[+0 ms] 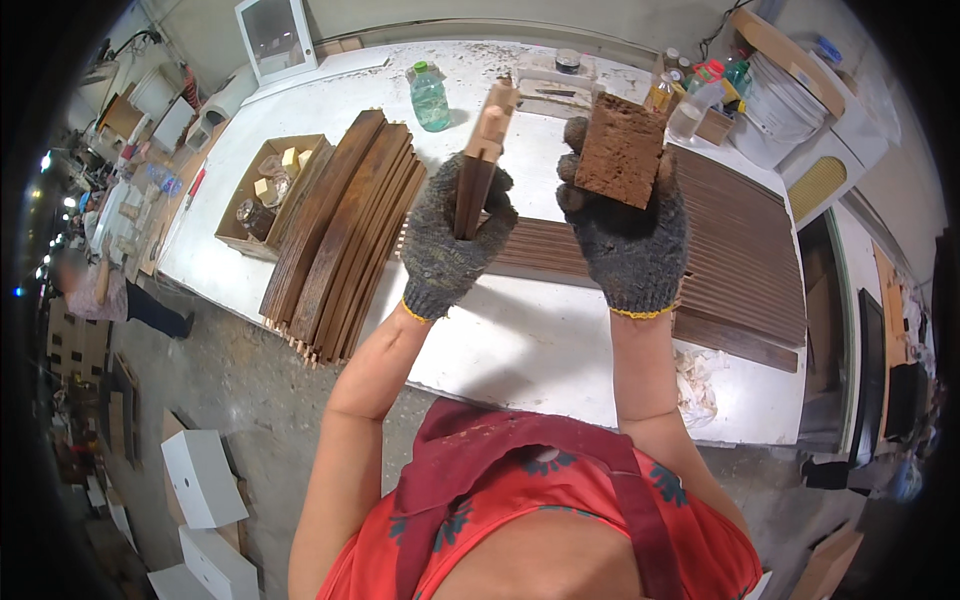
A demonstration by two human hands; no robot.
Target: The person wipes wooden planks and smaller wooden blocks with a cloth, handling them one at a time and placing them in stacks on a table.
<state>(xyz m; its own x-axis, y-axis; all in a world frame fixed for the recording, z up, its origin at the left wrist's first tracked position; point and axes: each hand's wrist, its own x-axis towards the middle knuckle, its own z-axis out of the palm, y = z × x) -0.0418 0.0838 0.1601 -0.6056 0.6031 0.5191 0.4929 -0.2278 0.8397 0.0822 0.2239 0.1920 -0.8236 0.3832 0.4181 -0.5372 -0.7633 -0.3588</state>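
Gloves of grey knit cover both hands above the white workbench [520, 350]. The left hand [450, 245] is closed around a narrow wooden strip [480, 165], gripping its dark lower part, and the strip stands nearly upright, so its long axis runs from the fist up toward the far edge of the bench; the upper end is pale, unstained wood. The right hand [630, 235] is closed on a brown sponge block [620, 150], held by the fingertips with the flat face turned to the camera. The block is just to the right of the strip, at about the same height as its pale end, near it but not touching (a small gap is visible between them). The right hand is therefore the nearer one to the pale end. Below the hands, a row of dark stained slats [740, 260] lies flat toward the right edge of the bench, and a leaning stack of similar strips [340, 235] lies at the left side, beside a cardboard box [262, 190]. A green bottle [430, 95] stands near the far edge.
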